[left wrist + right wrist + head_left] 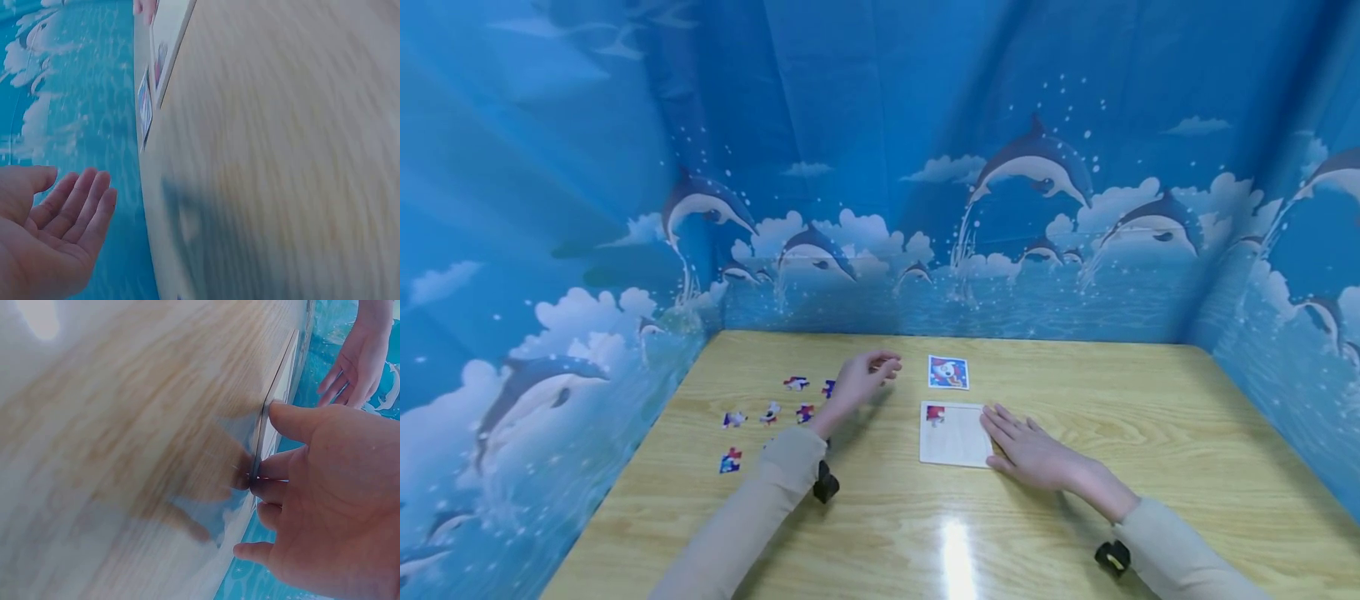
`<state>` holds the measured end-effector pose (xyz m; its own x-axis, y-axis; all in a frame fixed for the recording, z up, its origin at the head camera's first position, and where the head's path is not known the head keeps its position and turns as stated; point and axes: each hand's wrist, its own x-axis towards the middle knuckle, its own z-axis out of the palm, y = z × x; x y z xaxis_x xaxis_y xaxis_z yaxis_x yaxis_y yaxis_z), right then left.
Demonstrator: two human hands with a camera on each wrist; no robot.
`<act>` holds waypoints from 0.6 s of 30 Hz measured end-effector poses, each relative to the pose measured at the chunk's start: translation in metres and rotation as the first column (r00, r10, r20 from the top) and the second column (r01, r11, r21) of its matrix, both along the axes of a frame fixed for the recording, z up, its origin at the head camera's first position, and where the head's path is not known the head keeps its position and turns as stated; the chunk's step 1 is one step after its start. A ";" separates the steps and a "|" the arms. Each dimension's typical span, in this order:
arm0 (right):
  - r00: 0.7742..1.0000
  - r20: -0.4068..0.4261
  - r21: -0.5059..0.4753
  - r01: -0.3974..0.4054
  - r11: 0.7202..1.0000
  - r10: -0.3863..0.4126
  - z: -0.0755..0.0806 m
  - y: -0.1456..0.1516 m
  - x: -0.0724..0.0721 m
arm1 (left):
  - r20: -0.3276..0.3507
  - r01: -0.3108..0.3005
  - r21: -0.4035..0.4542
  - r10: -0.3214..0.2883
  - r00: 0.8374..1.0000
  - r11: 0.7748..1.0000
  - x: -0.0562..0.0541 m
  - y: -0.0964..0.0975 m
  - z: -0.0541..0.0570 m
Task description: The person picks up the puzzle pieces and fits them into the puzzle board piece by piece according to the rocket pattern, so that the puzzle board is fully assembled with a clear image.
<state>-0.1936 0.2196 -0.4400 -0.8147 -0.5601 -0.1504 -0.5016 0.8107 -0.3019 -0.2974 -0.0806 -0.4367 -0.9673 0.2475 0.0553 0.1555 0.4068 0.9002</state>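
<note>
A white puzzle board [957, 452] lies flat on the table, one red puzzle piece [936, 414] set in its upper left corner. My right hand [1030, 450] rests at the board's right edge; in the right wrist view the thumb [294, 420] touches the rim and the fingers are nearly straight. Left of the board, my left hand [859, 382] is raised over the table. Its fingers [78, 209] are loosely bent with nothing between them. Several loose jigsaw pieces, among them a blue and red one [730, 460], lie left of that hand, some hidden behind the arm.
A small square picture card [948, 372] with a white cartoon figure lies just behind the board. The wooden table [1150, 417] ends against a blue dolphin-print curtain [865, 275] at the back and sides. Light glares off the table's front.
</note>
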 end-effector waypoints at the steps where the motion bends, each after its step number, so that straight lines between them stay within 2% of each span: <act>1: 1.000 0.000 -0.003 -0.001 1.000 0.001 0.000 0.000 0.000 | -0.013 -0.011 -0.010 0.010 1.000 1.000 -0.001 -0.005 0.001; 10: 1.000 -0.016 -0.013 -0.008 1.000 0.008 0.001 0.000 0.001 | -0.094 -0.091 -0.100 0.082 0.992 0.991 -0.007 -0.060 0.006; 18: 0.999 -0.028 -0.027 -0.020 0.999 0.019 -0.001 0.002 0.001 | -0.111 -0.174 -0.192 0.155 0.982 0.966 -0.009 -0.104 -0.001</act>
